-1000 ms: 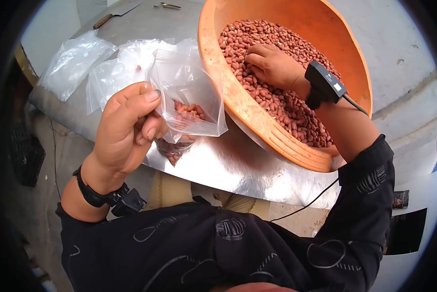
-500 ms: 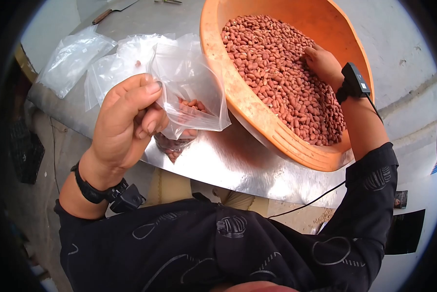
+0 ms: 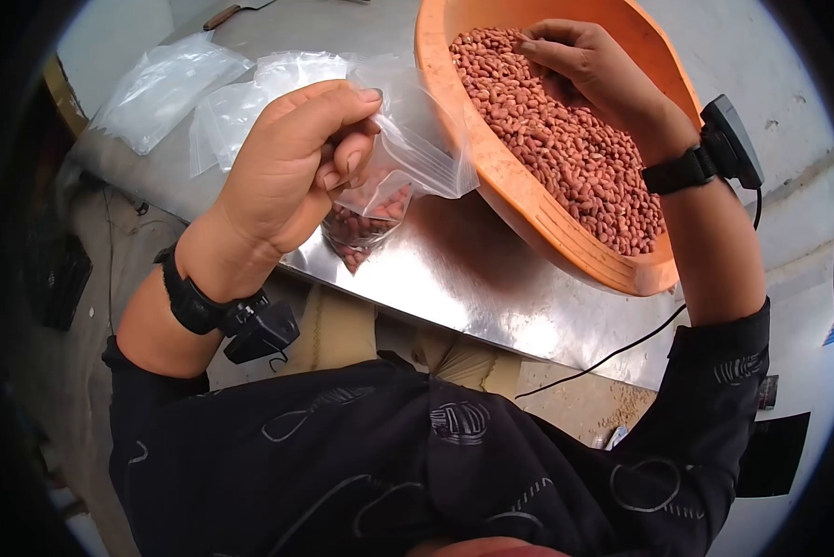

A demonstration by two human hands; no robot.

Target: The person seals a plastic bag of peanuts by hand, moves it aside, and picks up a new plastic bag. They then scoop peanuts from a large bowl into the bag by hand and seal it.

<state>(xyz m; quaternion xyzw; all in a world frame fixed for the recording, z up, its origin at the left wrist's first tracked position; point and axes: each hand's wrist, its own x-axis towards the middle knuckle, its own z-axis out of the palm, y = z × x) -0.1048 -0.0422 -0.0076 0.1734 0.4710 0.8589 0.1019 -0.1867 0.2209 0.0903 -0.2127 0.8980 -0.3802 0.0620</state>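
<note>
My left hand (image 3: 301, 158) pinches the rim of a clear zip-top plastic bag (image 3: 422, 167) between thumb and fingers. The bag's mouth gapes toward the basin, and reddish peanuts (image 3: 357, 232) lie in its bottom. Over the heap of red-skinned peanuts (image 3: 566, 176) in the tilted orange basin (image 3: 514, 195) is my right hand (image 3: 589, 70). Its fingers are curled in with the thumb against them; whatever is under the palm is hidden. The bag's edge overlaps the near left rim of the basin in view.
Flat clear plastic bags (image 3: 162, 93) lie on the metal table (image 3: 491, 297) at the left, with more (image 3: 250, 102) beside them. A wooden-handled tool (image 3: 220, 17) lies at the back. Black cable (image 3: 612, 371) trails across the table's front edge from the right wrist device (image 3: 733, 144).
My right hand has moved up and left across the peanuts and is raised from them. My left hand and the bag have shifted right and up, closer to the basin.
</note>
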